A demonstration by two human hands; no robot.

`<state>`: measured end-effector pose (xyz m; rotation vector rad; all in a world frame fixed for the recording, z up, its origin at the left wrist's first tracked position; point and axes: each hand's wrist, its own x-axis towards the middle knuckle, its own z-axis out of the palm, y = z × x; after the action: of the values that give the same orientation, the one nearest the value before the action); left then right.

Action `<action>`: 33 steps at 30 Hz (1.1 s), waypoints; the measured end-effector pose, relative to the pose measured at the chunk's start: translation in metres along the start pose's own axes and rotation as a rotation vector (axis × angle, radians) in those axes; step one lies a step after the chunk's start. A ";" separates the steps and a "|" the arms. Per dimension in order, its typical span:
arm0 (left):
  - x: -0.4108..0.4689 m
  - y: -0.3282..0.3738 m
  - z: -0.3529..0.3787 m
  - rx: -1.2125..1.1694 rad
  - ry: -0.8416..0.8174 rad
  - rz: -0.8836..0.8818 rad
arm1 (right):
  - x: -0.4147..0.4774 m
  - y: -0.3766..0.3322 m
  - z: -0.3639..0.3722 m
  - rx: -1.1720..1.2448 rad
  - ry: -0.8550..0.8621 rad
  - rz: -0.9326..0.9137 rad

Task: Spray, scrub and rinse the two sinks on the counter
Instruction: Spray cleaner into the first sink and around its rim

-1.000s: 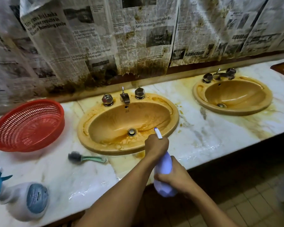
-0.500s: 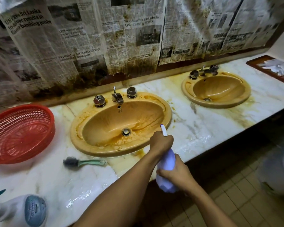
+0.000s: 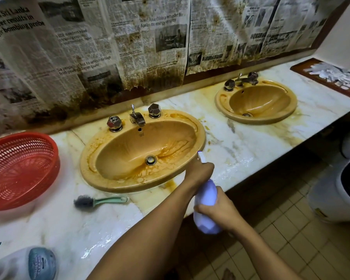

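Holding: you are gripping the pale purple spray bottle (image 3: 207, 196) in both hands, just off the front edge of the marble counter (image 3: 240, 150).
Right hand (image 3: 218, 209): you are wrapping its fingers round the bottle's body.
Left hand (image 3: 200, 171): you are closing it over the bottle's head, with the white nozzle poking up above your knuckles; the trigger is hidden, so whether you are squeezing it is unclear.
Near sink (image 3: 89, 158): it is lying just beside your left hand, with brown stains pooling around the drain.
Far sink (image 3: 291, 106): it is sitting well apart to your right, on the same counter.
Brush (image 3: 97, 200): it is lying in front of the near sink, bristles pointing left.
Red basket (image 3: 18, 138): it is sitting left of the near sink.
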<state>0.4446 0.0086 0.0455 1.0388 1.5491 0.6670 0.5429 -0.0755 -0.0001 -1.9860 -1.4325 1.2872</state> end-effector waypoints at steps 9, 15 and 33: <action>0.016 0.003 -0.009 0.076 -0.042 -0.020 | 0.004 -0.012 0.004 0.010 -0.010 0.011; 0.016 0.005 -0.010 0.023 -0.060 -0.035 | 0.010 -0.013 0.000 0.003 0.012 0.030; 0.045 0.024 0.029 -0.072 -0.050 -0.085 | 0.046 -0.003 -0.047 -0.103 -0.095 -0.026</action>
<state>0.4787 0.0566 0.0378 0.9241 1.5062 0.6290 0.5839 -0.0236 0.0053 -1.9882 -1.5939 1.3384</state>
